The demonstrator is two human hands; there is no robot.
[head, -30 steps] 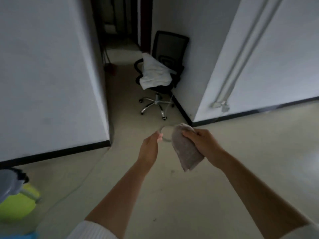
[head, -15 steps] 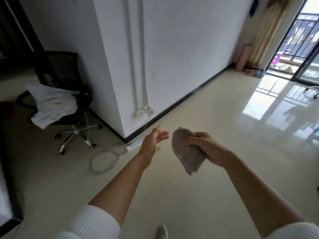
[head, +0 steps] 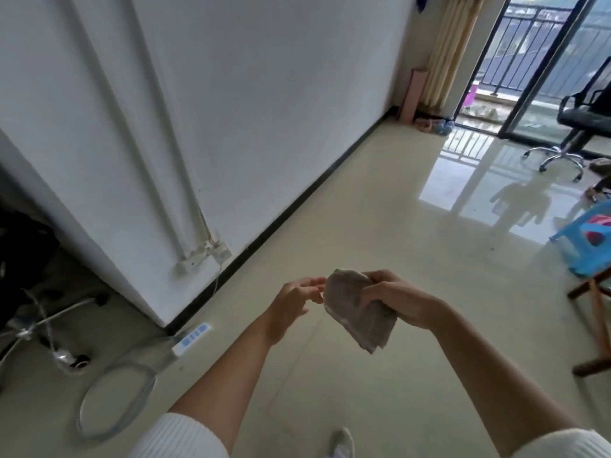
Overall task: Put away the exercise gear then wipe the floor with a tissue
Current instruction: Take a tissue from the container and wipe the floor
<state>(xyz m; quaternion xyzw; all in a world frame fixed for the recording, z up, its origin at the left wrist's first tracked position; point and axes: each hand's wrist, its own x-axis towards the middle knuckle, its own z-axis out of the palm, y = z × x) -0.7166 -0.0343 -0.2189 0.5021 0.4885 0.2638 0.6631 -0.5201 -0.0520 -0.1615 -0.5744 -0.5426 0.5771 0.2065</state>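
— Head camera: where is the tissue [head: 355,317]?

— In the air above the floor [head: 380,219], out in front of the corner of the white wall [head: 264,94]; it is a grey-brown folded wad hanging from the right grip [head: 393,300].

— How does that grip stand?

— Fingers and thumb are curled round the wad's upper part, pinching it; the lower corner hangs free.

— And the left grip [head: 291,305]?

— It holds nothing; its fingers are loosely spread and reach toward the wad's edge; the tips are just beside it, and I cannot tell whether they touch; this hand lies between the wall's corner and the tissue.

— What lies by the wall?

— At the foot of its corner a white power strip [head: 191,338] lies on the floor; a pale cable [head: 81,416] loops on the floor just on the near side of it; left of the corner a chair's chrome base [head: 43,328] shows, blurred; at the wall's far end a pinkish roll [head: 413,97] stands upright beside a pale pleated curtain [head: 453,51].

— And away from the wall?

— Well apart from it, by the glass door, stands a black office chair [head: 582,117]; nearer, at the right edge, is a blue plastic stool [head: 582,262]; both forearms end in white ribbed sleeves [head: 185,438]; a pale shoe tip [head: 342,441] shows at the bottom edge.
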